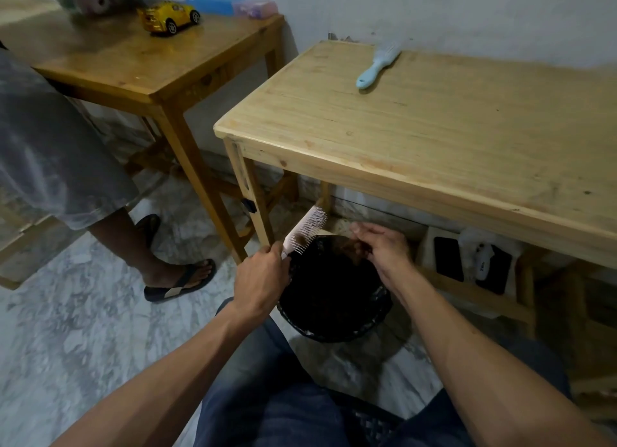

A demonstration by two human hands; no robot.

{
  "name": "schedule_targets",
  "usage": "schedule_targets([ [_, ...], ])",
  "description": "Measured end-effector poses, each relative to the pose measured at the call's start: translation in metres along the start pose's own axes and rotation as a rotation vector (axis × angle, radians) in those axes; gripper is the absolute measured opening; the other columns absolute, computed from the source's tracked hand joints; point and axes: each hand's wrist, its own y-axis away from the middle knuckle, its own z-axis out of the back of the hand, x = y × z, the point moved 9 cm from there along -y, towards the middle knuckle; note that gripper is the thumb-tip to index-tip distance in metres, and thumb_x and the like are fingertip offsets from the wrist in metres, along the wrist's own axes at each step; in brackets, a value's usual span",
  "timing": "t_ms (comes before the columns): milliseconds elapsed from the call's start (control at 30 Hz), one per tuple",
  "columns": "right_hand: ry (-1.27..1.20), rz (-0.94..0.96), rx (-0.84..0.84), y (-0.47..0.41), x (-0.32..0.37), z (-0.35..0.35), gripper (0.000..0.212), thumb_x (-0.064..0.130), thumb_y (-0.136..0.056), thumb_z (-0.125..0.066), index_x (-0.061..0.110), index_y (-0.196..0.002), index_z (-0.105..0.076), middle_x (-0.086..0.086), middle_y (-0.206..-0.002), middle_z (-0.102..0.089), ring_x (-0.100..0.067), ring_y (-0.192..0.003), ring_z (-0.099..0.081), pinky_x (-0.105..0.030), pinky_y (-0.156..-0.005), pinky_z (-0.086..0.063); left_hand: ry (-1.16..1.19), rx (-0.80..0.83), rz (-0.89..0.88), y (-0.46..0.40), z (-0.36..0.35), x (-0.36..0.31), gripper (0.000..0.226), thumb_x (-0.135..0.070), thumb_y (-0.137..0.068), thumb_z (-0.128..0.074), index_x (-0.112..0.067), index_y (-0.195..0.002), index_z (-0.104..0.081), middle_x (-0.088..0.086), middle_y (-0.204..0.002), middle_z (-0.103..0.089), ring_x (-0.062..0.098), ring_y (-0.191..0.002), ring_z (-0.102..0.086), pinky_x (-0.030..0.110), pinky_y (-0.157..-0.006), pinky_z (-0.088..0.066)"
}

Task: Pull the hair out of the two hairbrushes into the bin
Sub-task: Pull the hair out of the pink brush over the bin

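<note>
My left hand (260, 279) grips the handle of a pink hairbrush (309, 226), whose bristled head tilts up and to the right over the far left rim of the bin. The black bin (334, 333) with a black liner stands on the floor between my knees and the table. Above its opening hovers my right hand (384, 246), fingers pinched together; a dark wisp seems to hang from them, though it is hard to tell against the dark bin. A light blue hairbrush (377, 64) lies on the pale wooden table (417, 139) near its far edge.
A darker wooden table (133, 66) at the left carries a yellow toy car (170, 16) and plastic boxes. Another person in sandals (180, 279) stands at the left on the marble floor. A low shelf (467, 256) under the pale table holds dark items and a bag.
</note>
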Motion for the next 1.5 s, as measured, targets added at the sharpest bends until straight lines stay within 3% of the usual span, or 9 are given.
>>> schedule_targets([
  [133, 0.284, 0.030, -0.018, -0.001, -0.007, 0.004, 0.011, 0.013, -0.092, -0.070, 0.017, -0.083, -0.074, -0.002, -0.073, -0.069, -0.010, -0.060, -0.057, -0.015, -0.053, -0.048, 0.031, 0.018, 0.022, 0.000, -0.002, -0.001, 0.033, -0.034, -0.103, -0.050, -0.013, -0.126, -0.061, 0.008, -0.103, -0.070, 0.032, -0.083, -0.068, 0.037, -0.065, -0.049],
  [300, 0.777, 0.025, 0.047, 0.002, -0.013, -0.012, 0.045, 0.035, -0.089, -0.066, 0.029, -0.134, -0.059, 0.001, -0.126, -0.059, -0.019, -0.113, -0.062, -0.027, -0.091, -0.048, 0.025, 0.018, 0.018, 0.000, 0.000, -0.006, 0.031, -0.032, -0.102, -0.050, -0.013, -0.123, -0.062, 0.008, -0.100, -0.069, 0.031, -0.081, -0.067, 0.032, -0.061, -0.040],
  [500, 0.757, 0.400, 0.119, 0.025, 0.017, -0.058, 0.049, 0.067, -0.067, -0.074, 0.036, -0.104, -0.069, 0.012, -0.100, -0.069, -0.005, -0.077, -0.069, -0.034, -0.073, -0.060, -0.025, 0.038, -0.007, -0.002, -0.001, -0.012, 0.030, -0.031, -0.102, -0.049, -0.013, -0.122, -0.062, 0.010, -0.107, -0.071, 0.033, -0.087, -0.069, 0.034, -0.063, -0.041],
  [667, 0.758, 0.436, 0.071, 0.020, 0.021, -0.062, 0.015, 0.034, -0.083, -0.077, 0.026, -0.095, -0.079, 0.010, -0.085, -0.076, -0.006, -0.076, -0.069, -0.031, -0.080, -0.058, -0.044, 0.056, -0.004, -0.001, -0.004, -0.009, 0.027, -0.029, -0.102, -0.049, -0.013, -0.119, -0.062, 0.008, -0.101, -0.071, 0.031, -0.083, -0.068, 0.033, -0.059, -0.039],
  [867, 0.661, 0.256, -0.153, 0.008, 0.024, -0.008, 0.007, 0.029, -0.084, -0.077, 0.025, -0.089, -0.074, 0.005, -0.086, -0.073, -0.015, -0.083, -0.072, -0.031, -0.082, -0.057, -0.015, 0.060, 0.064, -0.002, -0.006, 0.015, 0.027, -0.029, -0.100, -0.051, -0.011, -0.115, -0.064, 0.009, -0.094, -0.069, 0.032, -0.076, -0.067, 0.035, -0.058, -0.043],
  [967, 0.792, 0.108, -0.021, 0.004, 0.004, -0.005, 0.040, 0.022, -0.075, -0.082, 0.024, -0.112, -0.067, 0.005, -0.110, -0.068, -0.014, -0.095, -0.066, -0.024, -0.079, -0.046, 0.045, 0.046, 0.043, -0.001, -0.005, 0.013, 0.028, -0.032, -0.100, -0.053, -0.013, -0.116, -0.064, 0.009, -0.095, -0.070, 0.030, -0.076, -0.067, 0.032, -0.058, -0.041],
  [1100, 0.604, 0.014, 0.258, 0.010, -0.022, -0.031, 0.085, 0.019, -0.061, -0.082, 0.029, -0.139, -0.047, 0.011, -0.134, -0.057, -0.020, -0.095, -0.071, -0.032, -0.072, -0.057, 0.165, 0.055, -0.102, 0.001, -0.004, -0.009, 0.026, -0.035, -0.097, -0.055, -0.016, -0.111, -0.065, 0.008, -0.094, -0.073, 0.029, -0.075, -0.067, 0.033, -0.058, -0.043],
  [1300, 0.181, -0.141, 0.478, 0.027, -0.027, -0.062, 0.011, 0.009, -0.081, -0.068, 0.010, -0.091, -0.073, -0.011, -0.083, -0.073, -0.018, -0.065, -0.067, -0.026, -0.058, -0.050, 0.221, -0.020, -0.194, 0.002, 0.006, -0.021, 0.030, -0.039, -0.098, -0.050, -0.014, -0.107, -0.064, 0.007, -0.086, -0.072, 0.031, -0.070, -0.066, 0.033, -0.057, -0.041],
  [1500, 0.060, -0.039, 0.317, 0.015, -0.015, -0.046, 0.014, 0.003, -0.092, -0.063, 0.004, -0.086, -0.075, -0.001, -0.056, -0.053, -0.012, -0.048, -0.044, -0.021, -0.047, -0.036, 0.159, 0.019, -0.097, -0.001, -0.002, 0.003, 0.026, -0.039, -0.096, -0.053, -0.017, -0.106, -0.064, 0.005, -0.090, -0.071, 0.028, -0.074, -0.065, 0.031, -0.058, -0.035],
])
